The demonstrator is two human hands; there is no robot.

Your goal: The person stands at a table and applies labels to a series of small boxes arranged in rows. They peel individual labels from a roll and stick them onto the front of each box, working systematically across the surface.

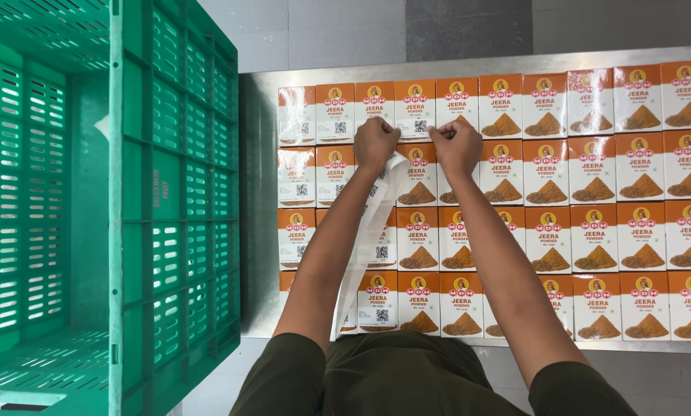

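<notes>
1. the left hand (376, 142) is a closed fist, its grip clamped on the top edge of a clear plastic bag (368, 231). the bag hangs down along the left forearm toward 6 o'clock, over the boxes.
2. the right hand (457, 145) is also fisted, just beside the left at its 3 o'clock. its grip is together, pinching what looks like the bag's other top corner or a thin strip between the fists; it is too small to tell which.
3. both fists sit knuckles up with the thumbs turned inward, a hold that seems suited to pulling the bag's mouth apart or tearing its edge.
4. the boxes (592, 231) are orange and white cartons laid flat, faces up, edge to edge in four straight rows. packed touching like this, they probably stay squared and easy to count.
5. they lie on a steel surface (262, 231), whose bare strip shows at 9 o'clock of the rows.
6. a green slatted crate (176, 231) stands at 9 o'clock, touching or just beside the surface, its open inside within arm's reach.
</notes>
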